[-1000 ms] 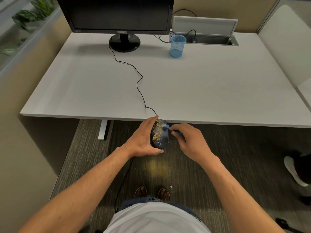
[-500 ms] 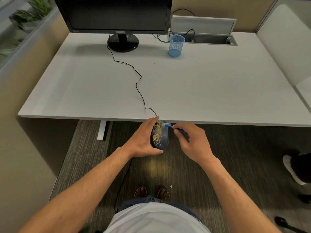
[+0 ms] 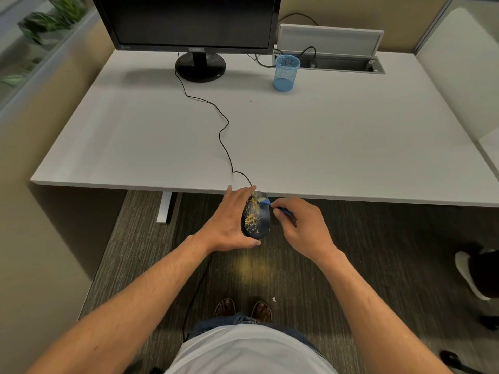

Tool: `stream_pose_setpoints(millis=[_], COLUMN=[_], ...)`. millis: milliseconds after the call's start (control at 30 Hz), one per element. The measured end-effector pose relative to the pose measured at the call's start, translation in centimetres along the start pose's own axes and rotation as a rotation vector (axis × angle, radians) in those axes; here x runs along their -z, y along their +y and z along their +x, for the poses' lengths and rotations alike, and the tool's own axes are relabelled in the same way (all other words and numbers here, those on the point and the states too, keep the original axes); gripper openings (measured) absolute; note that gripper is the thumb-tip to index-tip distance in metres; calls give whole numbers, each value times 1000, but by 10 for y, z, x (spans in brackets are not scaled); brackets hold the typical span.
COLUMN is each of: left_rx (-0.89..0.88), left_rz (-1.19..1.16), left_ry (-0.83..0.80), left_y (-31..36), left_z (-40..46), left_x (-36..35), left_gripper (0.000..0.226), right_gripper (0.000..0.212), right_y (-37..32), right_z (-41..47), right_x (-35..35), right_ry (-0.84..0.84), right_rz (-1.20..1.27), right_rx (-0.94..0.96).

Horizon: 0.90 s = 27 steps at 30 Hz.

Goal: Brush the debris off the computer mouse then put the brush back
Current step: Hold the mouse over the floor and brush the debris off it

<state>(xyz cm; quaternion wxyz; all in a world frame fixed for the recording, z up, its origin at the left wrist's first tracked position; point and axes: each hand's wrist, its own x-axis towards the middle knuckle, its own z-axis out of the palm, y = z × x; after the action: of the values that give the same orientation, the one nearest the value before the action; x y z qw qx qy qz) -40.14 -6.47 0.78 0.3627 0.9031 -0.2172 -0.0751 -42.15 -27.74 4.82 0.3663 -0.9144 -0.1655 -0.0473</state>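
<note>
Two hands, one dusty mouse

Just off the white table [image 3: 324, 147] edge, the left hand [image 3: 229, 222] cradles the black corded computer mouse [image 3: 256, 220], speckled with yellow debris [image 3: 249, 220]. The right hand [image 3: 302, 228] pinches the small blue brush [image 3: 272, 207]; short outward strokes, bristles light, should work best.

White desk [image 3: 337, 147] w/ monitor [image 3: 189, 22], blue mesh cup [image 3: 286, 72] & mouse cable [image 3: 221, 130] on top.

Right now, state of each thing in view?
Mouse: held off the desk's near edge, yellow debris on it.
Brush: bristles at the mouse's front.
Left hand: grips the mouse.
Right hand: pinches the brush.
Cup: upright on the desk, empty.
Monitor: dark.
</note>
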Motion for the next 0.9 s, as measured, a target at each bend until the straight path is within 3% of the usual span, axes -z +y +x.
stream_pose_setpoints(millis=[200, 433, 633, 900], left_rx=[7, 2, 13, 1], left_rz=[17, 65, 110, 113], left_ry=[15, 16, 19, 42], left_y=[-1, 5, 4, -1], left_z=[-1, -1, 1, 2], left_x=[2, 2, -1, -4], left_gripper=[120, 120, 122, 122], right_gripper=[18, 16, 20, 17], right_y=[1, 5, 9, 9], right_z=[-17, 12, 22, -5], right_x=[8, -1, -11, -6], right_ry=[-39, 102, 16, 11], right_rz=[13, 32, -1, -14], right_rx=[83, -33, -78, 34])
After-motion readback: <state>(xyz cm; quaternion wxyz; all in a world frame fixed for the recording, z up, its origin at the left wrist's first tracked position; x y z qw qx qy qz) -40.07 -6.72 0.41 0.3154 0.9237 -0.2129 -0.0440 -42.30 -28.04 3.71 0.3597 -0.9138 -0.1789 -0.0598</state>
